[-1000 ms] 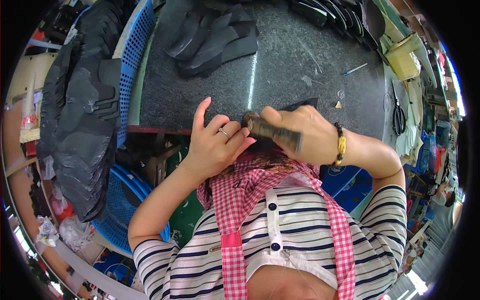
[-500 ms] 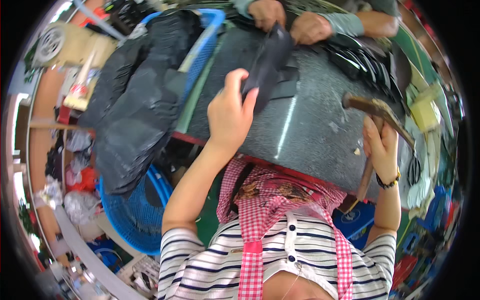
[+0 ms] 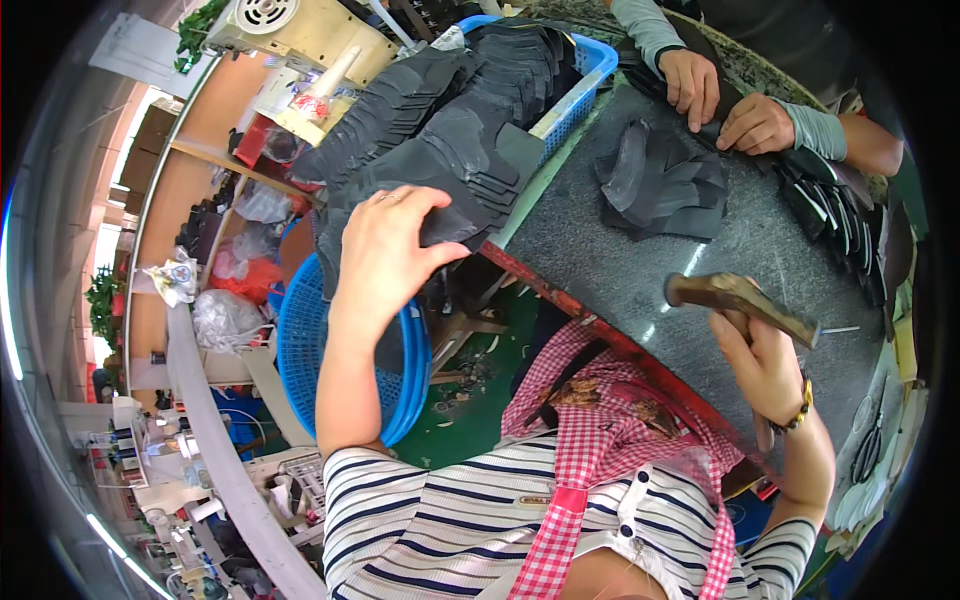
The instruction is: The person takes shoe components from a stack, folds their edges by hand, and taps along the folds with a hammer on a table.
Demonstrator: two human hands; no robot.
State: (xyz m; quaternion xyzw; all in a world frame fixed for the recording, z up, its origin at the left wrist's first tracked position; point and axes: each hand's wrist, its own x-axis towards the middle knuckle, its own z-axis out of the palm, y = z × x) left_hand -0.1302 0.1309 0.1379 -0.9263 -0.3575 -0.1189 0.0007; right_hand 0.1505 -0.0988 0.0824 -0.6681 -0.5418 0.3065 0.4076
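Observation:
My left hand [image 3: 385, 255] is open, thumb and curved fingers apart, with nothing visible between them. It hovers at the near edge of a big pile of flat black cut pieces [image 3: 455, 150] heaped in and over a blue basket [image 3: 597, 62]. In my right hand [image 3: 762, 370] is a hammer [image 3: 735, 294], its worn brown head raised over the dark stone slab [image 3: 600, 265]. Several black pieces [image 3: 665, 185] lie overlapping on the slab's far part. Their material I cannot make out for certain.
Across the slab, a co-worker's hands [image 3: 725, 105] press on a dark piece. Glossy black pieces [image 3: 835, 225] are lined up at the right, with black scissors [image 3: 868, 450] nearer me. Round blue baskets [image 3: 310, 345] stand at lower left. A red edge [image 3: 610, 345] borders the table's front.
My left hand has let go of a black piece over the slab and moved left to the pile. My right hand still holds the hammer. The co-worker's hands have shifted, and the view has turned.

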